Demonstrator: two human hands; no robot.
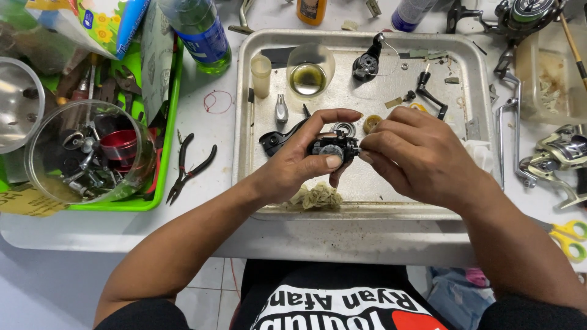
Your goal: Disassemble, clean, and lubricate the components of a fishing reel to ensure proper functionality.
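Head view shows a small black reel body held above the middle of a metal tray, pinched between the thumb and curled fingers of the left hand. Touching its right side, the right hand has its fingertips closed narrowly together on that end, though what they pinch is hidden. Near it on the tray lie a crumpled rag, a glass of oil and a black handle; black pliers lie left of the tray, beside a green bin.

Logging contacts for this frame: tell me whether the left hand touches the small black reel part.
Touching. The head view shows the left hand wrapped around the black reel part, thumb pressed on its front.
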